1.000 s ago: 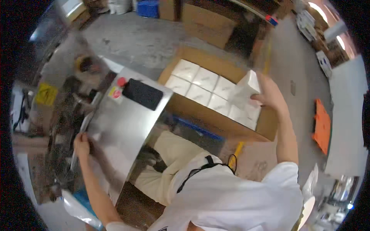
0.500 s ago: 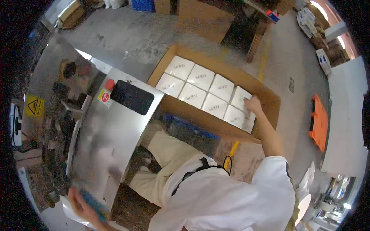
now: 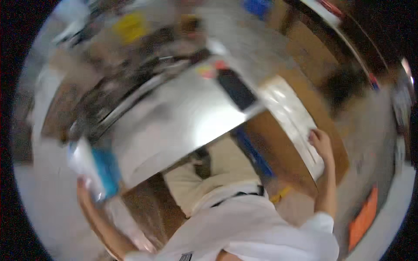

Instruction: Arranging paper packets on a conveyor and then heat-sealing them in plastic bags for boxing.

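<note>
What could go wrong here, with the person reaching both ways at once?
The left hand grips a blue and white packet low beside the steel machine, out at arm's length, so it might slip. The right hand rests on white boxes in the cardboard carton; reaching without looking might knock them askew.

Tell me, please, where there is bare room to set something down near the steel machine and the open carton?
The broad steel machine top looks bare between the black panel and the blue-and-white packet in the left hand. The carton, where the right hand rests, is packed with white boxes. Behind the machine it looks cluttered, though blurred.
</note>
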Demonstrator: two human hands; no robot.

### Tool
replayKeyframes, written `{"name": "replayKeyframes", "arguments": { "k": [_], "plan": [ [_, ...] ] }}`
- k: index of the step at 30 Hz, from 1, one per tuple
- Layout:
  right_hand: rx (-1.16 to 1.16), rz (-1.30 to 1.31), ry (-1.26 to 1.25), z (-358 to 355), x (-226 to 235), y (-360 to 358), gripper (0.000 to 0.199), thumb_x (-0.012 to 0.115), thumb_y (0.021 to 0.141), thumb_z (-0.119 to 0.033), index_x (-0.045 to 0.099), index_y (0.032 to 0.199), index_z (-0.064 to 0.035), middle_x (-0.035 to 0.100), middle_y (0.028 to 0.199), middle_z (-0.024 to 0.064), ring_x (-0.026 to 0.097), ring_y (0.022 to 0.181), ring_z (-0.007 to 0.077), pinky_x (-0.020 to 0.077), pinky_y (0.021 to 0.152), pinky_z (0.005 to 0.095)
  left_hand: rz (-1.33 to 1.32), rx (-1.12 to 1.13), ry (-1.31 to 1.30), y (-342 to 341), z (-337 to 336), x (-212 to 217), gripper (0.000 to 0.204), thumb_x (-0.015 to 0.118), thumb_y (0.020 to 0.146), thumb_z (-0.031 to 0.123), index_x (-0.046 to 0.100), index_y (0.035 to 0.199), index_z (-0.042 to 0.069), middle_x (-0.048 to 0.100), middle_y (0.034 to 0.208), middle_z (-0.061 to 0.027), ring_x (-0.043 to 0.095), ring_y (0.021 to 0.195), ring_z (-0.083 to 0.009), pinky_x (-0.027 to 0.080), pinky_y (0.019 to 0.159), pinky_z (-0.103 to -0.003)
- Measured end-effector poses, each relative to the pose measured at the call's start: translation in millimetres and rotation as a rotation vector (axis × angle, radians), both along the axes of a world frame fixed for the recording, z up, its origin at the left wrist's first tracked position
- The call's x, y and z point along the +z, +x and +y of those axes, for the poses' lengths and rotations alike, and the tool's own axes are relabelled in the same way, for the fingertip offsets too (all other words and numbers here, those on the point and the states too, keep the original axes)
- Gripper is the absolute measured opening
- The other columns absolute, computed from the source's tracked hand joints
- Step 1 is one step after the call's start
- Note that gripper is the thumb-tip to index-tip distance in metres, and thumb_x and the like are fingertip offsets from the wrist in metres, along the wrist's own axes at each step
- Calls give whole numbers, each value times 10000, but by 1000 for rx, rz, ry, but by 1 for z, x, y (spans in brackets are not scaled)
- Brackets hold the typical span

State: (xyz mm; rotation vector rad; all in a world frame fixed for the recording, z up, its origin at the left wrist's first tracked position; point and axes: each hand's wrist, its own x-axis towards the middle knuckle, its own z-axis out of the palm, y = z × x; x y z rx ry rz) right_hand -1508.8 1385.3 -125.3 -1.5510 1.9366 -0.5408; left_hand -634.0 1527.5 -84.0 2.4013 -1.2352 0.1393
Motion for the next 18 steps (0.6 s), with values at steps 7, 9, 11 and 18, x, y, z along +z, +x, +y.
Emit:
{"name": "replayKeyframes", "arguments": {
  "k": [7, 9, 11, 18],
  "plan": [
    [242, -127, -111, -20, 74, 101, 347, 609, 955, -155, 588, 1237, 47, 668, 960, 117, 631, 842, 172, 515, 789, 296, 138, 392, -393, 67, 8, 13, 398, 560, 951, 340, 671, 902, -38, 673, 883, -261, 652, 845, -392, 483, 763, -467],
    [184, -329, -122, -15, 82, 128, 361, 607, 955, -144, 567, 1261, 44, 665, 958, 106, 630, 853, 156, 512, 788, 275, -83, 369, -328, 44, 19, 35, 326, 549, 953, 294, 685, 940, -3, 679, 915, -228, 635, 859, -427, 493, 775, -460],
    [258, -305, -177, -25, 88, 156, 343, 606, 951, -105, 569, 1255, 48, 667, 966, 102, 627, 870, 169, 515, 798, 290, -118, 393, -360, 26, 24, 55, 294, 546, 954, 270, 687, 949, 12, 680, 923, -215, 631, 868, -432, 496, 776, -459],
    [594, -269, -321, -36, 158, 294, 521, 656, 869, -38, 508, 1364, 18, 608, 1265, 155, 585, 1166, 238, 472, 967, 329, 11, -26, -462, -97, -2, 126, 253, 539, 964, 222, 692, 1105, 78, 686, 1009, -178, 667, 896, -350, 522, 774, -411]
  ]
}}
